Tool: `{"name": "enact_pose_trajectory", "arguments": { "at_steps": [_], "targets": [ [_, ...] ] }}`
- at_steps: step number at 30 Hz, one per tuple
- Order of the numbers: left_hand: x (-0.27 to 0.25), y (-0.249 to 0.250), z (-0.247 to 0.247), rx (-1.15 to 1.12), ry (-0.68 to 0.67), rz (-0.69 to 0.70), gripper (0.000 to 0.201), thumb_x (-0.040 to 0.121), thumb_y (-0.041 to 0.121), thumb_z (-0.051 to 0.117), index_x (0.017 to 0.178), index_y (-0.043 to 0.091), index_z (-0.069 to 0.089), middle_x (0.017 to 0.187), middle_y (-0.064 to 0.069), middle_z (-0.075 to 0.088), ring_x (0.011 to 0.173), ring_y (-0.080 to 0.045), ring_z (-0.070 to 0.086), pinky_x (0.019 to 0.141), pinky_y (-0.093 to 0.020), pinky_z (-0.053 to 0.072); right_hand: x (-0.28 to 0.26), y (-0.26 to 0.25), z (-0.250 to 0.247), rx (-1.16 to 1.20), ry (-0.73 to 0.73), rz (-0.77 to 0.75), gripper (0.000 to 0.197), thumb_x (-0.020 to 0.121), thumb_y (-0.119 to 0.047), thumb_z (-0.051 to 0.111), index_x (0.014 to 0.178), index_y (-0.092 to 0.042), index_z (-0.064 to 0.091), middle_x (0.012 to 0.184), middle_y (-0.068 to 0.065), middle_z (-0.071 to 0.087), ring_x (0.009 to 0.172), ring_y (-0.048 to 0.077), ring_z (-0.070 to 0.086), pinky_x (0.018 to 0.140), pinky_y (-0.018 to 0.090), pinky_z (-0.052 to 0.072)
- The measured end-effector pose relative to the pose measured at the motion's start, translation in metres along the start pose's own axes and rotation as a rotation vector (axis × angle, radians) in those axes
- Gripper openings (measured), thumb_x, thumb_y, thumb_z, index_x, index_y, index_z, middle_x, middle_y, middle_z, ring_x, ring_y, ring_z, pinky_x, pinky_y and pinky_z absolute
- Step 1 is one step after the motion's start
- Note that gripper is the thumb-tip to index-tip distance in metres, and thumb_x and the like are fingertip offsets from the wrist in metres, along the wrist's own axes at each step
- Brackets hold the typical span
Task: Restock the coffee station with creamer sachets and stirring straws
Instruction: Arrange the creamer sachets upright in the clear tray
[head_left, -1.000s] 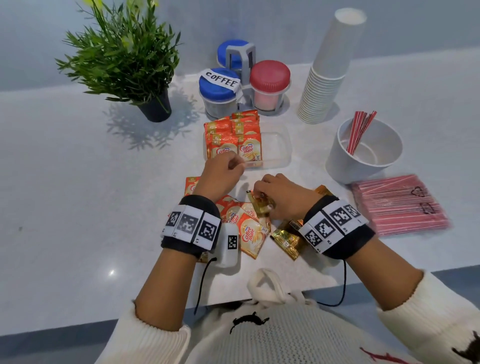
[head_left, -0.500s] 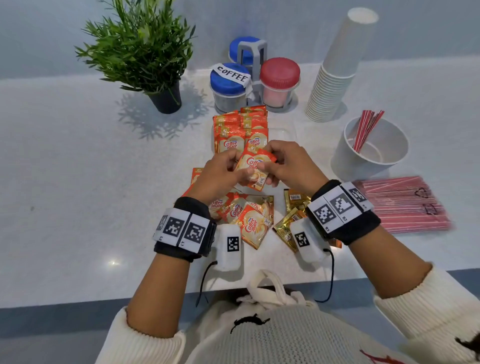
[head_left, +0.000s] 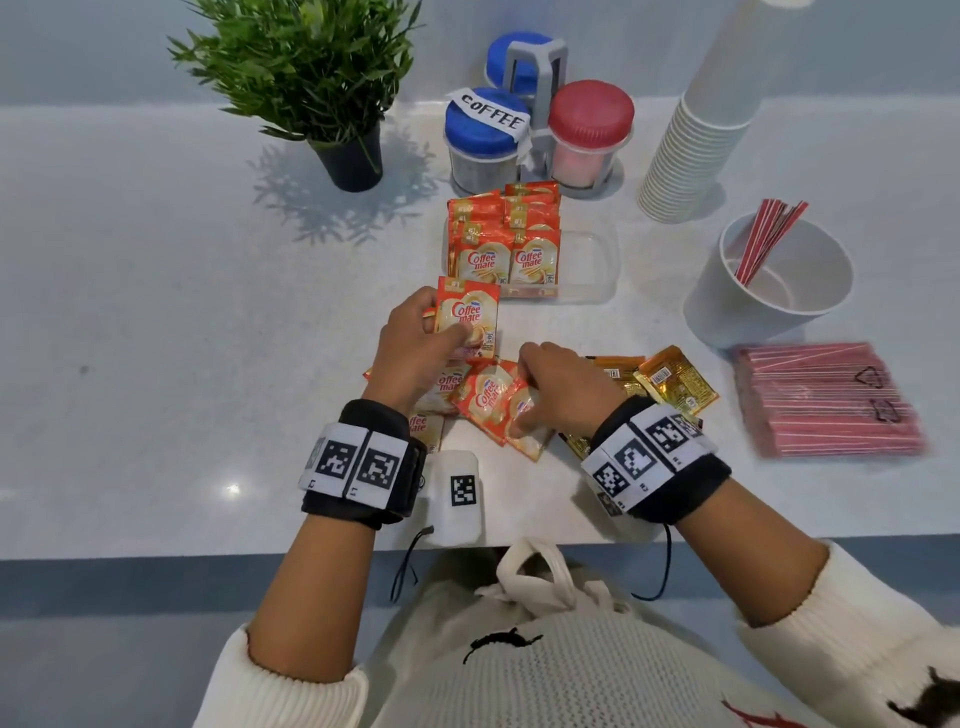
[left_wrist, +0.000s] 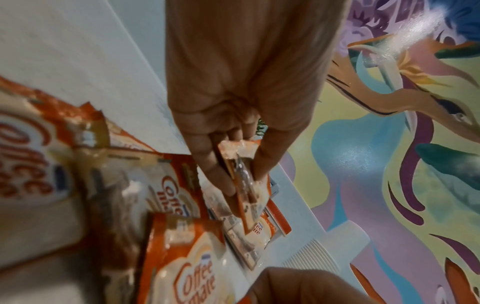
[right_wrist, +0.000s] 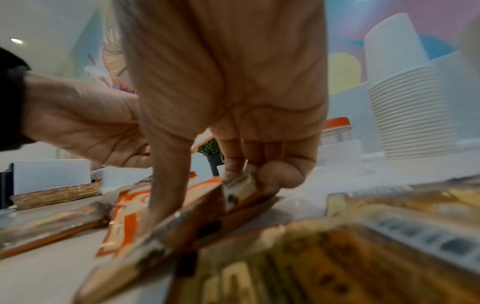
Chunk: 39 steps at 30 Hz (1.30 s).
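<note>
On the counter (head_left: 156, 364), the clear tray (head_left: 597, 260) stands half filled. The left hand (head_left: 410, 353) pinches a creamer sachet (head_left: 467, 317) just short of it; the right hand (head_left: 561, 389) pinches another sachet (head_left: 493, 402) from the loose pile. Either thin grip may slip, scattering slick packets

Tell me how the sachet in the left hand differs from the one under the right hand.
The left hand pinches its creamer sachet upright, lifted off the counter, near the clear tray; the right hand's sachet is still low on the loose pile, tilted, with the right hand gripping its edge. The lifted one shows its whole front; the other is partly covered by fingers. Both are orange Coffee mate packets.
</note>
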<state>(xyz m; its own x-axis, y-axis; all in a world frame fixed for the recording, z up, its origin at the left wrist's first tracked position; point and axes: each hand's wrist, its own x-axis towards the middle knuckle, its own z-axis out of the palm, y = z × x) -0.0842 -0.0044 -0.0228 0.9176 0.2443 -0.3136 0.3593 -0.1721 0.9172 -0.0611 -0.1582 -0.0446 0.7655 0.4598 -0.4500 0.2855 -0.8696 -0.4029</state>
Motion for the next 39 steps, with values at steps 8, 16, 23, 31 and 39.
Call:
{"name": "enact_pose_trajectory", "arguments": {
  "at_steps": [8, 16, 23, 31, 39],
  "targets": [
    [-0.005, -0.012, -0.001, -0.077, 0.038, -0.066, 0.028, 0.087, 0.010, 0.058, 0.115, 0.012, 0.055, 0.112, -0.011, 0.066, 0.100, -0.027, 0.066, 0.092, -0.049, 0.052, 0.004, 0.018, -0.018, 0.242, 0.191, 0.033, 0.013, 0.084, -0.016, 0.062, 0.081, -0.014, 0.050, 0.084, 0.001, 0.050, 0.085, 0.021, 0.047, 0.060, 0.026, 0.031],
    [-0.007, -0.008, 0.015, -0.104, -0.030, -0.074, 0.017, 0.094, 0.012, 0.047, 0.102, 0.024, 0.056, 0.113, -0.006, 0.066, 0.103, -0.023, 0.064, 0.094, -0.048, 0.051, 0.009, 0.008, -0.028, 0.644, 0.464, -0.007, 0.009, 0.089, -0.015, 0.055, 0.085, -0.010, 0.049, 0.072, -0.008, 0.050, 0.079, 0.023, 0.055, 0.068, 0.034, 0.047],
    [-0.008, -0.005, 0.026, -0.215, -0.114, -0.043, 0.024, 0.089, 0.013, 0.060, 0.111, 0.019, 0.054, 0.106, -0.002, 0.066, 0.098, -0.018, 0.065, 0.083, -0.032, 0.056, 0.013, -0.007, -0.022, 0.676, 0.546, 0.020, 0.008, 0.090, -0.015, 0.054, 0.089, -0.010, 0.048, 0.092, 0.005, 0.057, 0.088, 0.020, 0.055, 0.076, 0.032, 0.045],
    [0.002, -0.003, 0.025, -0.188, 0.036, -0.019, 0.036, 0.082, 0.007, 0.067, 0.113, 0.017, 0.050, 0.112, -0.007, 0.064, 0.102, -0.022, 0.064, 0.093, -0.044, 0.052, 0.008, 0.001, -0.023, 0.973, 0.434, 0.084, 0.019, 0.086, -0.014, 0.063, 0.101, -0.009, 0.051, 0.079, 0.005, 0.058, 0.074, 0.020, 0.060, 0.068, 0.031, 0.053],
    [0.004, -0.003, 0.035, -0.235, 0.009, -0.020, 0.041, 0.089, 0.012, 0.058, 0.127, 0.017, 0.044, 0.121, -0.007, 0.061, 0.110, -0.024, 0.061, 0.097, -0.049, 0.049, 0.013, -0.003, -0.023, 1.009, 0.500, 0.163, 0.014, 0.080, -0.008, 0.069, 0.084, -0.008, 0.056, 0.079, 0.011, 0.064, 0.061, 0.024, 0.065, 0.061, 0.031, 0.056]
  ]
}}
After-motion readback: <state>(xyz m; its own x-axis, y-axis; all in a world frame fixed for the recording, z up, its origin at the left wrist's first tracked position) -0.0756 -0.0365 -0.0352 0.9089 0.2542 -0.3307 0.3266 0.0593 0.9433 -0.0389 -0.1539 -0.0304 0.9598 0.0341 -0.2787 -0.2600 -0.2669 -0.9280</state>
